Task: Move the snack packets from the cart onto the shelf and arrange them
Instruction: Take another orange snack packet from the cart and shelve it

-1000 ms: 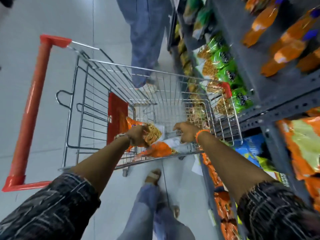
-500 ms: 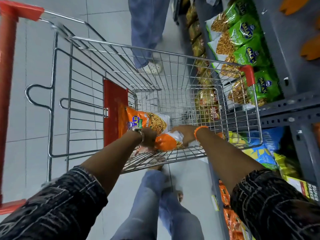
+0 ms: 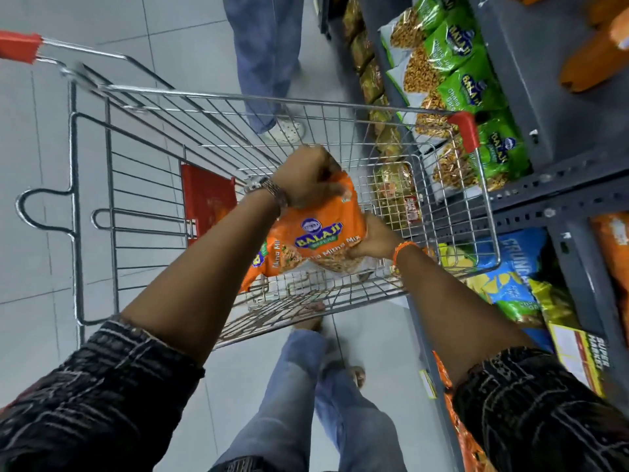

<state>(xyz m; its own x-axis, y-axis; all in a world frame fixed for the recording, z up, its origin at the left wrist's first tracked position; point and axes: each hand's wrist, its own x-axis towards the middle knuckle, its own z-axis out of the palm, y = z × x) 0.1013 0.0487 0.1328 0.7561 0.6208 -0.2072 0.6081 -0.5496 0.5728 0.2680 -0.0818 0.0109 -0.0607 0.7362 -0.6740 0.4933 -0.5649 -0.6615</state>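
Both hands hold orange snack packets (image 3: 320, 229) above the wire cart (image 3: 218, 97). My left hand (image 3: 306, 178) grips the top edge of the front packet. My right hand (image 3: 374, 240) clasps its lower right side. A second orange packet (image 3: 269, 264) shows just behind and below the first, in the same bundle. The grey shelf (image 3: 558, 195) stands to the right of the cart, with green packets (image 3: 469, 86) on its upper level and blue and yellow packets (image 3: 510, 277) below.
Another person's jeans and white shoe (image 3: 286, 131) stand beyond the cart's far end. The cart's red handle (image 3: 20, 46) is at the upper left, its red child-seat flap (image 3: 207, 195) inside. My own legs (image 3: 306, 403) are below. Orange packets (image 3: 463, 437) fill the lowest shelf.
Both hands have lifted the orange packets up from the cart's floor; they now hang above the basket. The view has moved closer to the cart.
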